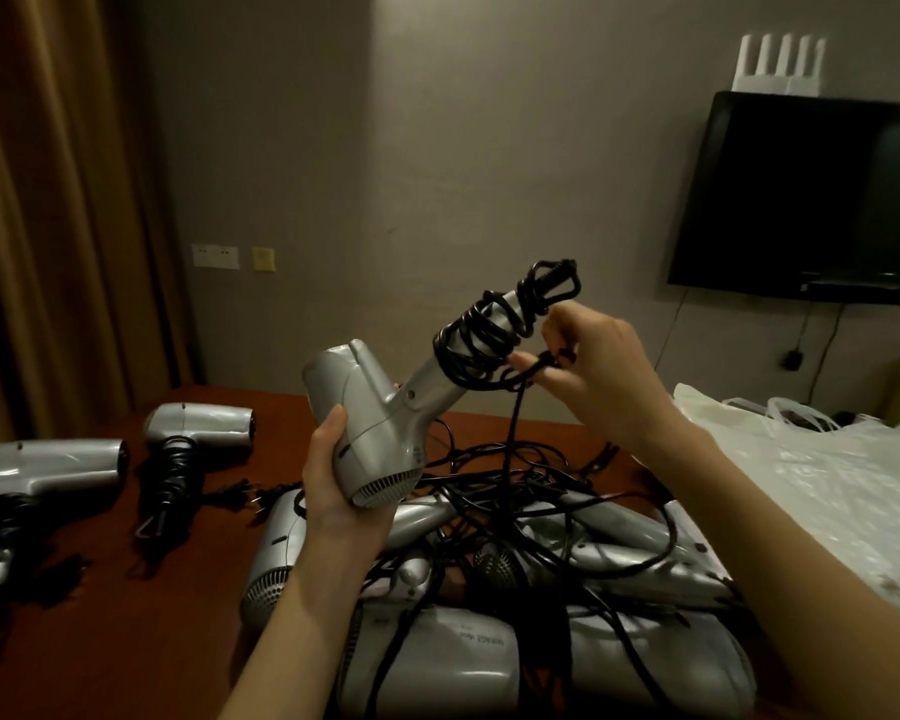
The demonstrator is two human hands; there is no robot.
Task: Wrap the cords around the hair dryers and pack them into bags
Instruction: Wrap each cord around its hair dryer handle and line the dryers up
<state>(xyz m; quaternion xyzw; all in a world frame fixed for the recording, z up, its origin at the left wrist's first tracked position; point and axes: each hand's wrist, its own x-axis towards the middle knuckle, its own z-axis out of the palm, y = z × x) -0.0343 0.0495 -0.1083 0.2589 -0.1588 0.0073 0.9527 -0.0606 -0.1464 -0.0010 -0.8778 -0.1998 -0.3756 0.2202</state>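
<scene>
head view, left hand (333,491) gripping one silver dryer (380,407), right hand (593,366) pinching its cord (479,340), two wrapped dryers (198,426) on table (126,615)

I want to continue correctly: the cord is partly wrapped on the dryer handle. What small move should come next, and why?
Probably another loop: the right hand pinches the cord, which hangs down into the pile, while the left hand grips the hair dryer. Much cord looks unwound, so bagging seems premature.
</scene>
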